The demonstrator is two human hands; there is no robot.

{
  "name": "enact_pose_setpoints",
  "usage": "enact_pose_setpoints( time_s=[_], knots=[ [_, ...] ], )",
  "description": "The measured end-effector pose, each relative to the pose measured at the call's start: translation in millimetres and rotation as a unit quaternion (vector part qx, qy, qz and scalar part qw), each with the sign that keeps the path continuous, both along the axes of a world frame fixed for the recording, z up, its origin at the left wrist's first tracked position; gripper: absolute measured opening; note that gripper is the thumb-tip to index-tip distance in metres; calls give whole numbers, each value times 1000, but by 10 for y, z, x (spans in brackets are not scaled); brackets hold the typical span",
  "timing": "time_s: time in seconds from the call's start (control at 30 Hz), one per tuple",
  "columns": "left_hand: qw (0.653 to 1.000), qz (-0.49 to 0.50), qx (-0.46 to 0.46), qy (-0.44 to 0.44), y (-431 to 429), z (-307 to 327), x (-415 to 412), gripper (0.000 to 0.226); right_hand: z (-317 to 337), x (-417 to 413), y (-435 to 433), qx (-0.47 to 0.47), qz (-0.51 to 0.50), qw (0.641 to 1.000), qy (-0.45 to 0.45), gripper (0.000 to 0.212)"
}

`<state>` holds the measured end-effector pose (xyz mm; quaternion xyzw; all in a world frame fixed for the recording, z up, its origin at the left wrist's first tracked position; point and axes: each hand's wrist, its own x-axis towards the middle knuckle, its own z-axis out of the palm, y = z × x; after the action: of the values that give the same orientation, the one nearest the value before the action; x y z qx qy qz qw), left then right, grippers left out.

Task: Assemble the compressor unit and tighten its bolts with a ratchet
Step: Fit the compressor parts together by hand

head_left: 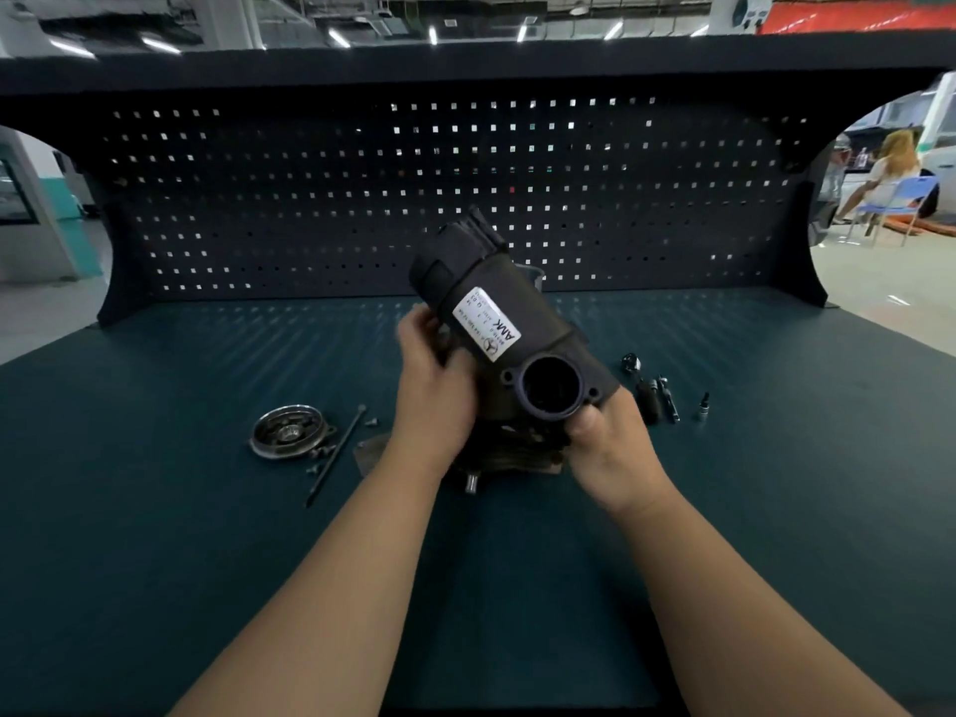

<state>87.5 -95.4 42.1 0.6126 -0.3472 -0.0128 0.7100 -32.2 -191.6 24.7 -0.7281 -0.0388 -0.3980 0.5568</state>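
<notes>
Left of centre, a round plate (288, 432) and a long bolt (336, 455) lie on the mat (155, 509). At centre, the left hand (432, 401) curls round the tilted, raised compressor (509, 333). The right hand (610, 447) grips its lower end. The ratchet (646, 398) lies just right.
</notes>
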Motion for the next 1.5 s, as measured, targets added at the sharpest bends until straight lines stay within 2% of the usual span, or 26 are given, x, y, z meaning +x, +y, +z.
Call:
enact_pose_setpoints(
  time_s=[0.07, 0.1, 0.2, 0.23, 0.3, 0.33, 0.47, 0.6, 0.63, 0.73, 0.83, 0.97, 1.07, 1.13, 1.2, 1.27, 1.3, 1.4, 1.5],
  knots=[
    [991, -61, 105, -63, -34, 61, 99, 62, 5, -24, 5, 11, -10, 1000, -19, 67],
    [986, -72, 139, -65, -53, 106, 139, 66, 4, -30, -2, 9, -22, 999, -26, 62],
    [989, -31, 140, -48, -86, 157, 185, 55, 18, -18, 34, 65, 10, 997, -38, 36],
    [991, -16, 124, -52, -96, 128, 171, 50, 39, -15, 59, 124, 30, 990, -56, 45],
    [994, 21, 91, -61, -119, 33, 120, 42, 90, -14, 53, 271, 79, 955, -89, 75],
    [994, 45, 78, -63, -122, 4, 100, 40, 112, -16, 36, 323, 91, 936, -110, 79],
    [992, 86, 65, -61, -73, -3, 209, 43, 191, -13, -115, 443, 138, 875, -137, 72],
    [987, 91, 101, -85, 126, 23, 488, 42, 264, 91, -357, 496, 147, 849, -106, 55],
    [986, 96, 102, -90, 171, 22, 546, 42, 282, 147, -405, 494, 129, 856, -83, 51],
    [986, 108, 93, -86, 247, -16, 649, 45, 394, 335, -471, 417, 62, 907, 8, 34],
    [989, 93, 89, -75, 235, -57, 674, 52, 643, 479, -587, 335, 32, 940, 49, 17],
    [990, 76, 93, -70, 214, -61, 686, 54, 1086, 550, -700, 148, -19, 975, 166, 25],
    [992, 67, 89, -63, 229, -50, 682, 56, 1156, 740, -487, -6, -104, 957, 269, 35],
    [993, 64, 86, -55, 236, -49, 670, 58, 1075, 873, -349, 0, -139, 956, 258, 38],
    [992, 66, 89, -56, 235, -55, 666, 61, 973, 901, -301, 92, -132, 961, 224, 42],
    [991, 68, 97, -61, 231, -58, 664, 63, 837, 858, -324, 190, -69, 960, 192, 54],
    [991, 68, 98, -62, 230, -57, 663, 63, 757, 834, -339, 207, -40, 960, 183, 64],
    [990, 74, 102, -64, 230, -51, 669, 65, 530, 733, -399, 159, -30, 965, 206, 93],
    [990, 75, 105, -61, 230, -48, 666, 62, 335, 596, -507, 61, -42, 969, 236, 93]
  ],
)
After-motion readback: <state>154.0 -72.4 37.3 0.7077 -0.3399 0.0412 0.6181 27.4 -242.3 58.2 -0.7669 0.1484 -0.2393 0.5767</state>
